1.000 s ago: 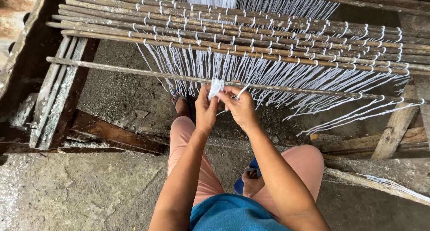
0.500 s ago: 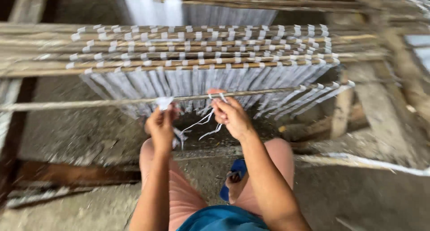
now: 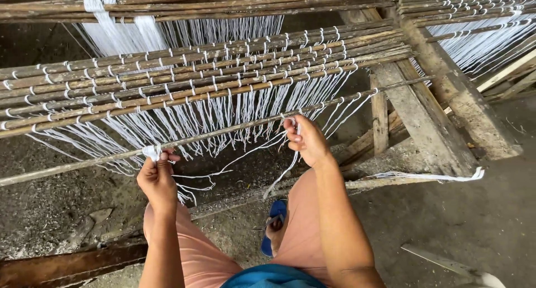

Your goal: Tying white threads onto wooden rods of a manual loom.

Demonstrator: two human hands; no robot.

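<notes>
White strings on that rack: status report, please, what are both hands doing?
Left hand pinching white knot on front stick. Right hand gripping loose white strings. Nothing blocking either hand.

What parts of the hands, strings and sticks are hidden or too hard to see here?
Head view only:
- Left hand: its fingertips curl around a white knot on the thin stick, so the grip is hidden.
- Right hand: the back of the hand covers how it pinches the string.
- Stick rack: cut off by the left edge.
- Foot in the blue sandal: mostly hidden behind the knee.
</notes>
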